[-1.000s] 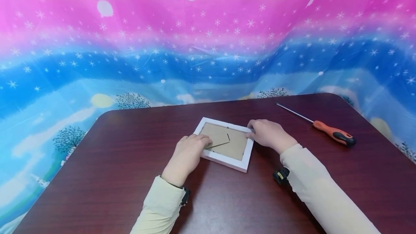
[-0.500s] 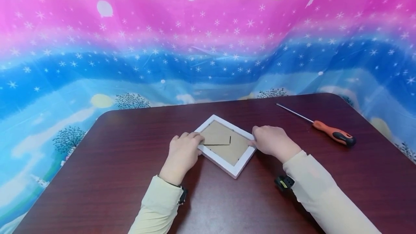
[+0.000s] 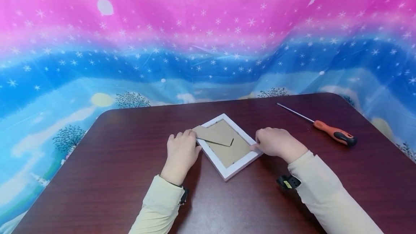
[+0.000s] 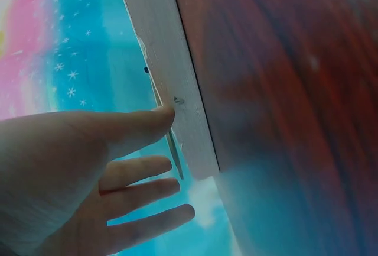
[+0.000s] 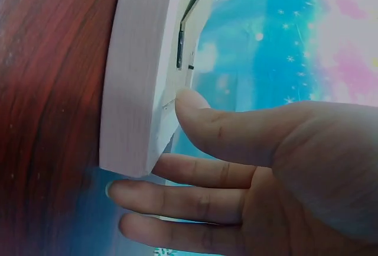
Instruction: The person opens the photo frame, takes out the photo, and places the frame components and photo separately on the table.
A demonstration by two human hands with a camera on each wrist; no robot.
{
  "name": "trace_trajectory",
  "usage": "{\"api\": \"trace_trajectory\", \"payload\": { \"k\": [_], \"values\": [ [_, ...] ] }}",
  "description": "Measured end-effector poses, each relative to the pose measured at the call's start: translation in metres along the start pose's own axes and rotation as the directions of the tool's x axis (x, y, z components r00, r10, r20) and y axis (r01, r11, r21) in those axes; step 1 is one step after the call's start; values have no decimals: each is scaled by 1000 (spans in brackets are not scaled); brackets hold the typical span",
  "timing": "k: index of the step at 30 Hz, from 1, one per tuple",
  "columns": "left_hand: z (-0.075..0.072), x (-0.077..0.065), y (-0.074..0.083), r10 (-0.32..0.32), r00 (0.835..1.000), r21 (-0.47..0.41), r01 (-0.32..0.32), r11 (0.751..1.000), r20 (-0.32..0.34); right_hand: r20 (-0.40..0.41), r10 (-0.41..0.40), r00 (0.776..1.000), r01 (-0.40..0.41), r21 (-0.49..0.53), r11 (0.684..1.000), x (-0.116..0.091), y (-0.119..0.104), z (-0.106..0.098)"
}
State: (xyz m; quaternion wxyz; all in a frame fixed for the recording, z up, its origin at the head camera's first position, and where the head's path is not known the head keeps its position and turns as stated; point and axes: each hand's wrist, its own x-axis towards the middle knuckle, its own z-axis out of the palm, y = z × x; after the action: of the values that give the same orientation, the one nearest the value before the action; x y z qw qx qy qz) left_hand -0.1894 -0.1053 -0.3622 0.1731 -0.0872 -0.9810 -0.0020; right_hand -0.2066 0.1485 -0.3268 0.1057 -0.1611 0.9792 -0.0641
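Observation:
A white picture frame [image 3: 238, 166] lies face down on the table, turned so that one corner points toward me. Its brown backing board [image 3: 232, 156] carries a stand flap [image 3: 211, 135], whose free end sticks out over the left corner. My left hand [image 3: 182, 151] is at that corner, thumb against the frame's side in the left wrist view, with several fingers beyond the edge by the flap's tip. At the right corner my right hand [image 3: 279, 143] grips the frame, thumb on the back and other fingers around the outer side, as the right wrist view shows.
A screwdriver [image 3: 331, 131] with an orange and black handle lies at the right of the dark red wooden table [image 3: 130, 161]. Behind the table hangs a pink and blue snowflake cloth [image 3: 208, 46].
The frame has turned clockwise on the table in the head view. My left hand has shifted slightly left, and my right hand slightly right and nearer. The screwdriver stays put.

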Motion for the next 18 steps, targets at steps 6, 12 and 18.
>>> {"api": "trace_trajectory", "payload": {
  "k": [6, 12, 18],
  "values": [
    [-4, -1, 1, -38, 997, -19, 39, 999, 71, -15, -1, 1000, 1, 4, 1000, 1, 0, 4],
    [-18, -3, 10, -45, 990, -73, 55, 996, 132, -46, -6, 999, 6, -13, 1000, 3, -1, 7],
    [-27, -7, 26, 35, 992, -76, -26, 997, 119, -49, 3, 999, -4, -30, 1000, 6, -3, 11]
  ]
}}
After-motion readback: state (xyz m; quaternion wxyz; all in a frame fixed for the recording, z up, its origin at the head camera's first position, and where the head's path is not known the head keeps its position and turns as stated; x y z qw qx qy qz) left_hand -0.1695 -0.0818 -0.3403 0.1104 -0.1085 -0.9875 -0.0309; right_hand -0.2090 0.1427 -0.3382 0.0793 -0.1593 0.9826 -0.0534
